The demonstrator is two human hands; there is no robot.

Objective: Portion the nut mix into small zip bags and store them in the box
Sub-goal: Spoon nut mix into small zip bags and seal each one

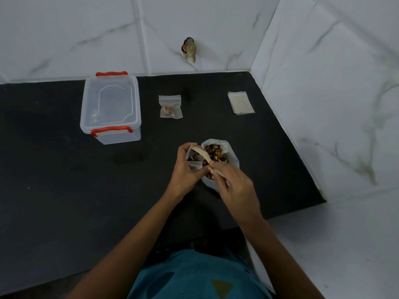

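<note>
Closest to us, at the bottom edge, is a teal patterned garment [194, 277]. From it two bare forearms reach out over the black stone countertop [64, 169]. The left hand [183, 169] is curled round a small clear plastic zip bag [192, 158], gripping it from the left with its mouth held apart. The right hand [235, 186] pinches the handle of a pale wooden spoon [201, 155] between thumb and fingertips. The spoon's bowl is tipped into the mouth of the held bag, where we make out a few dark pieces. Just behind both hands and just beside the held bag stands a large clear plastic bag [232, 153] with its top open. The brown nut mix [213, 153] lies inside it.

Farther back, well apart from the hands, a filled small zip bag [170, 106] lies flat on the countertop, with nuts gathered at its near end. To its right, near the side wall, lies a flat stack of empty clear zip bags [240, 102]. To its left stands a clear rectangular plastic box [111, 108] with its lid on and red clasps at the near and far ends; we cannot tell what it holds. Beyond it all rise white marble-veined wall tiles [64, 29], with a small dark object [189, 49] on them that we cannot identify.
</note>
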